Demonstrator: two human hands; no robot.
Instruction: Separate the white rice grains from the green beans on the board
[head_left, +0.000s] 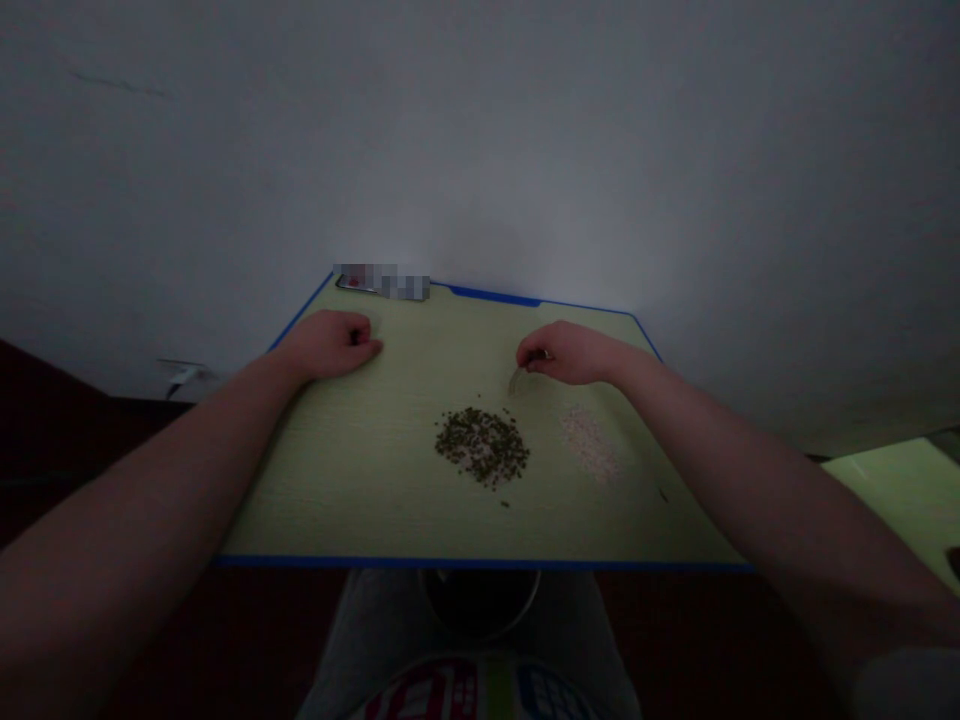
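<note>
Mixed seeds (482, 447) lie near the right hand (566, 353), phone screen (367, 289) pixelated

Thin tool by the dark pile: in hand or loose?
In hand: the thin tool juts from the right hand. Cannot tell if its tip touches the table.

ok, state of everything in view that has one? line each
Left hand: fingers curled, nothing visibly held
Right hand: pinching thin utensil
Thin utensil: slanting down from the hand
Dark pile: loose, pale bits mixed in
Pale pile: loose, spread out, separate
Phone: lying flat, screen state unclear
Round container: contents too dark to tell
</note>
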